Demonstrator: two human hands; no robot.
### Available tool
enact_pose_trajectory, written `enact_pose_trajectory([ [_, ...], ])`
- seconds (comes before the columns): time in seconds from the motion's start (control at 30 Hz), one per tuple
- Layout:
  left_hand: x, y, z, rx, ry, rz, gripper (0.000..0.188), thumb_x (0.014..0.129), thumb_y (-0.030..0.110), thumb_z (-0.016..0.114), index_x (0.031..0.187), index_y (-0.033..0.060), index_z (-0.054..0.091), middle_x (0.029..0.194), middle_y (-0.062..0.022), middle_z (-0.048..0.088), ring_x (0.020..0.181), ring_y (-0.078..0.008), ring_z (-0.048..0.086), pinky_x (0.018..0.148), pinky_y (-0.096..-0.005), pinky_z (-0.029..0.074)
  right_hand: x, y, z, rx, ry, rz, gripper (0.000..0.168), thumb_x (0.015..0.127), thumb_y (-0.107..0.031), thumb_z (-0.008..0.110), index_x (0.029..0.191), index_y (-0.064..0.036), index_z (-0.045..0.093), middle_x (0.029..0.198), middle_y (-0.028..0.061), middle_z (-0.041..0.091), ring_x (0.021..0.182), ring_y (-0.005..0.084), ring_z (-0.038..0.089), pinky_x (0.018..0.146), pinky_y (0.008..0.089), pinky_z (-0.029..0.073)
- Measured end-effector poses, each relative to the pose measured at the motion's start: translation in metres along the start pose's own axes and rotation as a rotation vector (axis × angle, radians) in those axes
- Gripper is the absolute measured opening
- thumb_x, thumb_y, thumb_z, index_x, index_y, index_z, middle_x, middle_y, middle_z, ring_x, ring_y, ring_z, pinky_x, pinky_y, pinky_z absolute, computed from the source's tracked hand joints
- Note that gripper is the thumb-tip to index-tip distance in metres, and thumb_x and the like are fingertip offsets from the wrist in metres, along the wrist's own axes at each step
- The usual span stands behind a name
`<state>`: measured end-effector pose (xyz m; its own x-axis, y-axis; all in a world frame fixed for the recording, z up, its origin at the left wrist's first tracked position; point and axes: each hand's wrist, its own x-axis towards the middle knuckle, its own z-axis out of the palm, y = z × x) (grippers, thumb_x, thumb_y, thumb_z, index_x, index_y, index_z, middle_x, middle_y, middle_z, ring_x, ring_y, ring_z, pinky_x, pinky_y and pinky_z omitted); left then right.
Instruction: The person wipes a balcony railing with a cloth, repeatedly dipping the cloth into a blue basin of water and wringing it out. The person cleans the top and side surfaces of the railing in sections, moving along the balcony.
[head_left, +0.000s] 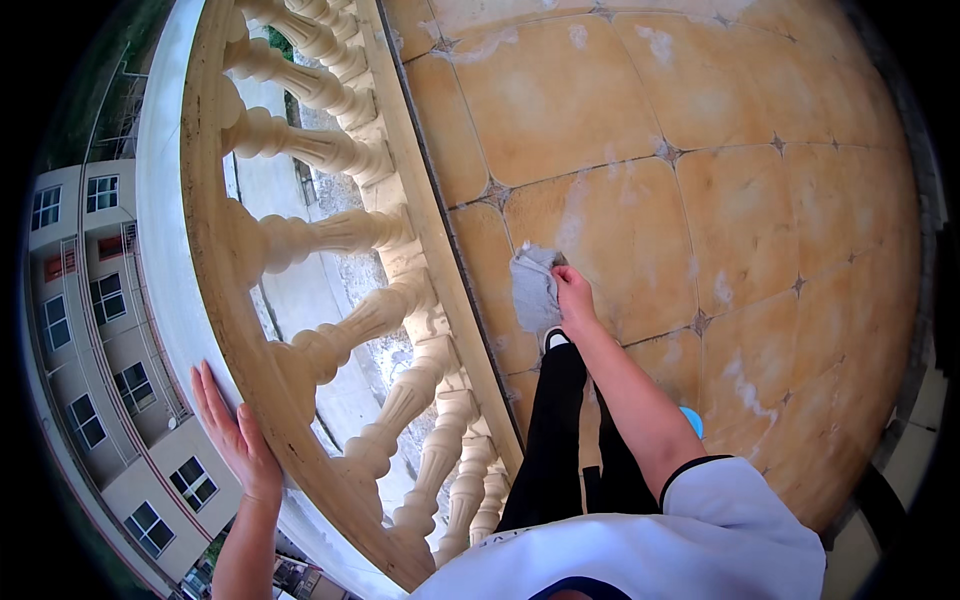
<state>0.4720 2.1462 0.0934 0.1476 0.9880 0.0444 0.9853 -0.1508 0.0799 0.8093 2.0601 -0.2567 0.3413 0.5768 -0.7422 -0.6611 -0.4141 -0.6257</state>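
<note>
My left hand (234, 435) lies flat on the pale top rail (169, 247) of a balcony balustrade, fingers apart and holding nothing. My right hand (574, 298) pinches one edge of a crumpled grey cloth (535, 289), which hangs over the tiled floor (607, 232) in front of my feet. Part of the cloth's far edge looks whitish. The tip of a black and white shoe (556, 339) shows just below the cloth.
Turned balusters (330, 232) stand in a row between the top rail and the bottom rail (442, 225). Beyond them lies paved ground far below, with a building (105, 330) across. A light blue round object (691, 421) is partly hidden behind my right arm. Pale stains mark the tiles.
</note>
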Motion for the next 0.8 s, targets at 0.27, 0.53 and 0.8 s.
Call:
enact_pose_trajectory([
  [0.27,-0.007,-0.013,0.004,-0.043,0.034,0.039,0.057,0.096,0.046,0.031,0.142,0.0117,0.030,0.147,-0.0125,0.026,0.136,-0.0300,0.023,0.110,-0.0427,0.016,-0.017,-0.015,-0.065,-0.037,0.017,-0.045,0.017,0.083,-0.018,0.068,0.084,-0.005,0.056,0.077,-0.0013,0.057,0.070,0.0062,0.049,0.067,0.0214,0.041],
  [0.53,-0.004,-0.024,0.010,-0.172,0.046,0.053,0.056,0.097,0.043,0.031,0.142,0.0094,0.030,0.146,-0.0118,0.028,0.135,-0.0263,0.026,0.110,-0.0410,0.018,-0.067,0.020,-0.146,-0.007,0.176,0.011,0.022,0.083,-0.013,0.065,0.099,-0.001,0.054,0.085,0.0042,0.060,0.078,0.0115,0.055,0.072,0.0248,0.044],
  [0.8,0.002,-0.033,0.016,-0.239,0.032,-0.021,0.064,0.093,0.056,0.027,0.142,0.0158,0.032,0.142,-0.0147,0.033,0.125,-0.0283,0.042,0.098,-0.0453,0.041,-0.142,0.075,-0.319,0.111,0.640,-0.042,0.017,0.085,-0.015,0.062,0.096,-0.003,0.056,0.084,0.0035,0.059,0.078,0.0118,0.054,0.073,0.0259,0.043],
])
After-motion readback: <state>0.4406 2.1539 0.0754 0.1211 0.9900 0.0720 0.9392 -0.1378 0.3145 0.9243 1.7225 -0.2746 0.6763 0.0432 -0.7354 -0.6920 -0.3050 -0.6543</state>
